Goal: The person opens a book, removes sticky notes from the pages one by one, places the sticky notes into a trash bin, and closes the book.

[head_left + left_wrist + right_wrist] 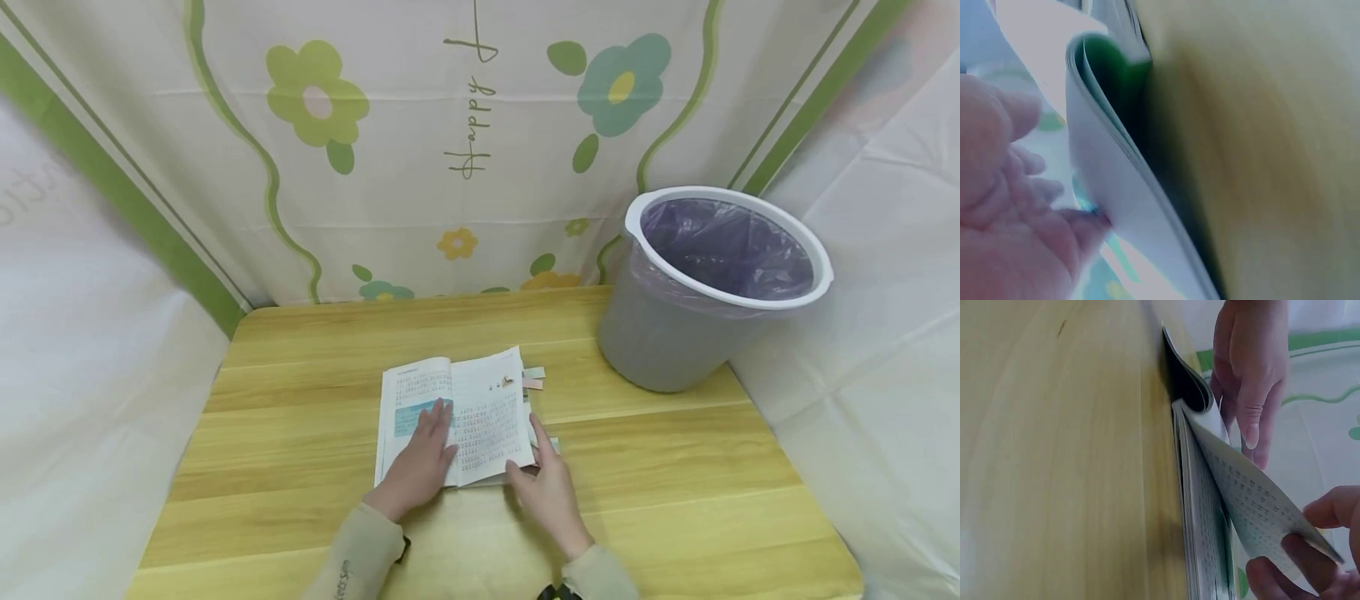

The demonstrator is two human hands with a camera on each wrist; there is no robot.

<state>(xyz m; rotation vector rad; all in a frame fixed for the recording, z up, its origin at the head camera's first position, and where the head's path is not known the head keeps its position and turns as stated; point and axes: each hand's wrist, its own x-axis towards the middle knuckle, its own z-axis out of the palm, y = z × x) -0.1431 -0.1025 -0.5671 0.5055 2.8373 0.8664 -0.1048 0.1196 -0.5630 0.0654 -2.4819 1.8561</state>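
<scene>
An open book point(480, 379) lies on the table, printed text on both pages and a blue box on the left one. My left hand point(420, 465) rests on the left page near the spine, fingers extended. In the left wrist view, the left pages point(1129, 187) bow up from the tabletop beside that hand. At the lower right corner, my right hand point(551, 496) holds a lifted page point(1254, 494) between thumb and fingers, as the right wrist view shows. The thicker stack of pages point(1200, 537) lies beneath it. Coloured tabs point(533, 383) stick out from the right edge.
A grey bin point(660, 333) with a white rim and purple liner stands at the table's back right. Behind the wooden table point(300, 417) hangs a flowered curtain point(405, 167), and pale sheets point(885, 333) flank both sides.
</scene>
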